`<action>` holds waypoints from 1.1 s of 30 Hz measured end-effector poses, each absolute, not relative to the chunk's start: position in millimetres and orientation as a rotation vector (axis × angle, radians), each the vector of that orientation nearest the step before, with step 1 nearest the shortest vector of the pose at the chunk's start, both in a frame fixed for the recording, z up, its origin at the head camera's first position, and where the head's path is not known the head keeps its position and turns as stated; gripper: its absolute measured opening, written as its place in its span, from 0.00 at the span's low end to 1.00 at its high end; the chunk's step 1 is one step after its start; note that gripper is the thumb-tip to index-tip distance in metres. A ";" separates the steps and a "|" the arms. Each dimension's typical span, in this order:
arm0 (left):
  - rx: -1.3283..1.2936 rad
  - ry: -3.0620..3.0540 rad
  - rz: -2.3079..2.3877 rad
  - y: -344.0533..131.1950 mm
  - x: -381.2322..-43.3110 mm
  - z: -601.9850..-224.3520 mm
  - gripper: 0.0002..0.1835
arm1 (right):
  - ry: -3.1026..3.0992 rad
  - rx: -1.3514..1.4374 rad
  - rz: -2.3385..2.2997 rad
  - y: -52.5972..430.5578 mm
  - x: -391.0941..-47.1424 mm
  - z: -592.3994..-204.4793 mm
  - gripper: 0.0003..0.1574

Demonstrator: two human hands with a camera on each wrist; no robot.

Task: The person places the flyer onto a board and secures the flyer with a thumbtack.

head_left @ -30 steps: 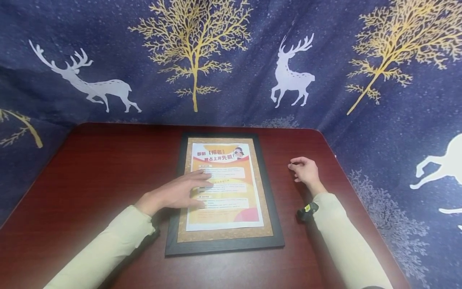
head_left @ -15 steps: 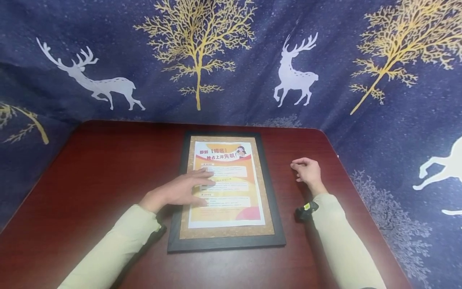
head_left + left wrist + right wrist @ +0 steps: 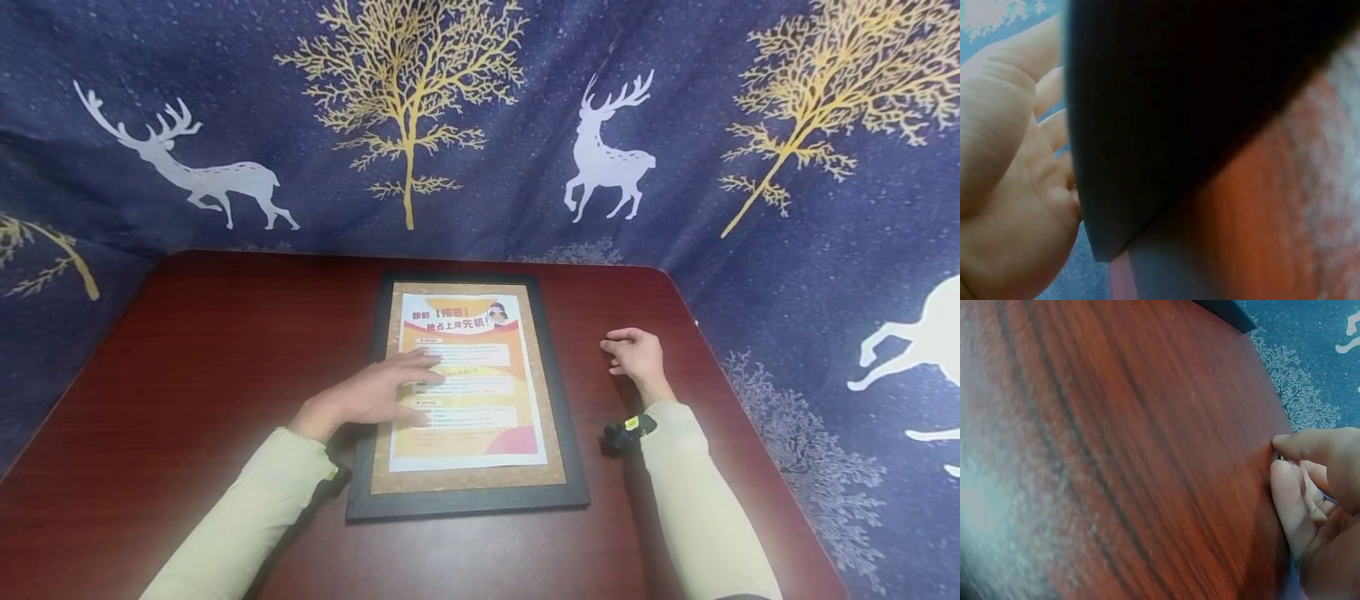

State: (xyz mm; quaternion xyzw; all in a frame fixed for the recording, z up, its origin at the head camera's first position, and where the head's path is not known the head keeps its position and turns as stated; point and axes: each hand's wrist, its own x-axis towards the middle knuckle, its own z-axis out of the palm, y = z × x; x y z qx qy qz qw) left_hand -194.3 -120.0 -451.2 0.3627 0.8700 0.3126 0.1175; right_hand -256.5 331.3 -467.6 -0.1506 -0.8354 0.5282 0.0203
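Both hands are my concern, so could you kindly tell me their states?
Left hand: open, fingers extended over the poster.
Right hand: thumb and forefinger close together; cannot tell whether it holds something tiny.

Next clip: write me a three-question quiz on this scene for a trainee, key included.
1. True or false: in the head view, the left hand overlaps the poster.
2. In the head view, the right hand appears: A) left of the dark frame; B) right of it; C) inside it.
3. Fill in: the blue cloth beyond the table shows yellow trees and white ____.

Key: 1. True. 2. B. 3. Deer.
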 end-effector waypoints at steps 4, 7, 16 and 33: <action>1.052 2.550 0.903 -120.6 -193.6 -449.7 0.35 | -2.552 -0.484 1.707 330.8 -255.8 -466.6 0.19; 1.041 2.556 0.907 -121.8 -193.5 -449.0 0.35 | -2.528 -0.486 1.739 329.1 -256.7 -464.9 0.19; 1.068 2.548 0.935 -123.8 -195.7 -455.8 0.35 | -2.525 -0.490 1.735 329.6 -254.9 -468.0 0.19; 1.010 2.540 0.928 -122.1 -195.2 -453.8 0.36 | -2.510 -0.496 1.736 331.3 -252.1 -468.6 0.14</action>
